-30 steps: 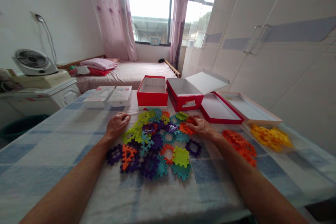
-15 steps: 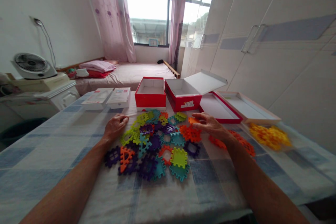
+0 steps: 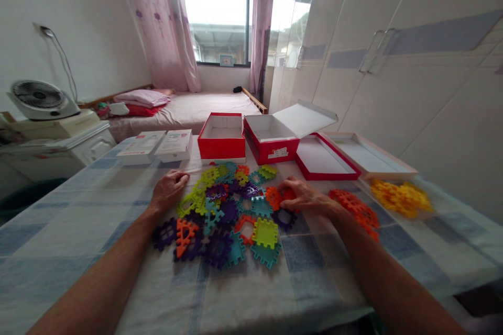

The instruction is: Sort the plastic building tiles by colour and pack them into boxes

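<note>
Wht fan [image 3: 37, 97] far L, then pink-sheeted bed [image 3: 208, 103]. Blue/wht checked cloth [image 3: 92, 204] below; L hand [image 3: 170, 188] rests on it, half-curled, can't tell if holding anything, just L of mixed pile [image 3: 229, 212] of flat toothed plastic pcs. R hand [image 3: 301, 193] at pile's R edge, fingers + thumb around orange pcs [image 3: 272, 198], can't tell if gripped. Farther R: red-orange stack [image 3: 356, 209], then yellow heap [image 3: 401, 198].

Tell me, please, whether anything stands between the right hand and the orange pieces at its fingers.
Nothing visible does: the right hand is at the orange pieces, touching or just above them. The purple frame lies on their near side.
</note>
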`<state>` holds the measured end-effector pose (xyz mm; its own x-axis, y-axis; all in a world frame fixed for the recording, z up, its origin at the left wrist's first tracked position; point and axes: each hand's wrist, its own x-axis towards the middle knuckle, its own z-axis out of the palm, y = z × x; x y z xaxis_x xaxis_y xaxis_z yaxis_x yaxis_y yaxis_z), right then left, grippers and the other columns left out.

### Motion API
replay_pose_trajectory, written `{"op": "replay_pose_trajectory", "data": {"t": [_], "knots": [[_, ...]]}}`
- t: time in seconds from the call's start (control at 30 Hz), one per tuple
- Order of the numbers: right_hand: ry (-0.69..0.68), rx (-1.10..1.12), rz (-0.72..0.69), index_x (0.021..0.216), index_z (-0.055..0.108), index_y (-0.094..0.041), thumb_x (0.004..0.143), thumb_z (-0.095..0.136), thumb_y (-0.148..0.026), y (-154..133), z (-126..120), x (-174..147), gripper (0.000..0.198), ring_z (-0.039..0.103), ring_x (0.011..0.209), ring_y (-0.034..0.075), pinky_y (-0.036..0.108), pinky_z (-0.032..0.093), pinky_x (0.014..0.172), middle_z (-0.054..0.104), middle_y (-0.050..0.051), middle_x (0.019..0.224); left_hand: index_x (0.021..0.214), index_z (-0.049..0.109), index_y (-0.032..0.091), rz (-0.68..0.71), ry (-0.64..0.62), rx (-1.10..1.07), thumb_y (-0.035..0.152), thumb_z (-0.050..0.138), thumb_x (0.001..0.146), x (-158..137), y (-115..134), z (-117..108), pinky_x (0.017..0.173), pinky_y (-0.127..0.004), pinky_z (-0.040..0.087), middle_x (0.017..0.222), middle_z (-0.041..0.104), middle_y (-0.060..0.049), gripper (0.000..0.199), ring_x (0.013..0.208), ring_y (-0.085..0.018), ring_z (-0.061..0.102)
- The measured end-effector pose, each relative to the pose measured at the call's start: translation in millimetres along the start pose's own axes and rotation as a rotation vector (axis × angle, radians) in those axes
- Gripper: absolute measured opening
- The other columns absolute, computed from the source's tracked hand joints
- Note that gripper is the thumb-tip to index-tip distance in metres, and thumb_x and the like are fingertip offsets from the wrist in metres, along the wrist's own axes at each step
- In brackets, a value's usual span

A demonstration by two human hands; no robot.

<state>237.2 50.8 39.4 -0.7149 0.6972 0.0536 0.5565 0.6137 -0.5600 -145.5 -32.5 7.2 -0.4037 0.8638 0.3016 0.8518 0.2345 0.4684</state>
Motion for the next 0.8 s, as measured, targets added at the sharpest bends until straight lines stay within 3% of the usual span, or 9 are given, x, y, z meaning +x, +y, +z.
{"op": "replay_pose_trajectory", "data": {"t": [0.1,0.23,0.4,0.53,0.67,0.8], "knots": [[0.026,-0.005,-0.007,0.095,0.064,-0.017,0.067,0.065,-0.023,-1.5,1.3,-0.1,0.028,0.055,0.085,0.016,0.030,0.045,0.078,0.055,0.005,0.095,0.092,0.072,0.017,0.004,-0.004,0.000,0.041,0.039,0.078,0.2,-0.2,0.0,0.084,-0.026,0.045,0.109,0.066,-0.007,0.043,0.098,-0.022,0.061],[0.035,0.057,-0.020,0.106,0.062,-0.017,0.067,0.066,-0.023,1.2,3.3,2.0,0.040,0.056,0.088,0.017,0.030,0.045,0.079,0.057,0.005,0.098,0.091,0.072,0.019,0.003,-0.001,0.002,0.041,0.039,0.079,0.6,-1.8,1.2,0.084,-0.026,0.045,0.110,0.066,-0.007,0.041,0.098,-0.022,0.061],[0.087,0.021,0.001,0.120,0.057,-0.017,0.072,0.065,-0.046,-2.5,11.4,6.9,0.057,0.055,0.100,0.022,0.036,0.042,0.088,0.057,0.010,0.111,0.092,0.071,0.018,0.002,-0.005,0.002,0.041,0.038,0.079,0.6,-2.0,1.3,0.086,-0.025,0.044,0.110,0.066,-0.006,0.042,0.098,-0.021,0.061],[0.105,-0.119,-0.002,0.111,0.063,-0.020,0.074,0.063,-0.050,-9.0,16.4,7.9,0.048,0.050,0.108,0.024,0.038,0.036,0.094,0.056,0.010,0.114,0.093,0.071,0.017,0.001,-0.011,0.007,0.041,0.038,0.079,0.3,0.0,-0.1,0.087,-0.026,0.043,0.111,0.065,-0.007,0.043,0.100,-0.022,0.060],[0.094,-0.053,-0.011,0.099,0.062,-0.017,0.073,0.065,-0.040,-9.5,15.6,6.9,0.034,0.053,0.092,0.019,0.031,0.041,0.083,0.060,0.005,0.099,0.092,0.071,0.017,0.003,-0.005,0.009,0.040,0.038,0.079,0.0,0.5,-0.4,0.086,-0.026,0.044,0.111,0.065,-0.008,0.043,0.100,-0.022,0.060],[0.136,0.199,0.003,0.090,0.058,-0.017,0.079,0.056,-0.039,-4.9,12.3,7.6,0.025,0.054,0.076,0.015,0.026,0.043,0.071,0.062,0.000,0.082,0.092,0.072,0.017,0.001,-0.001,0.014,0.041,0.038,0.078,0.3,-1.0,0.3,0.083,-0.025,0.045,0.110,0.066,-0.007,0.044,0.098,-0.022,0.062]]}}
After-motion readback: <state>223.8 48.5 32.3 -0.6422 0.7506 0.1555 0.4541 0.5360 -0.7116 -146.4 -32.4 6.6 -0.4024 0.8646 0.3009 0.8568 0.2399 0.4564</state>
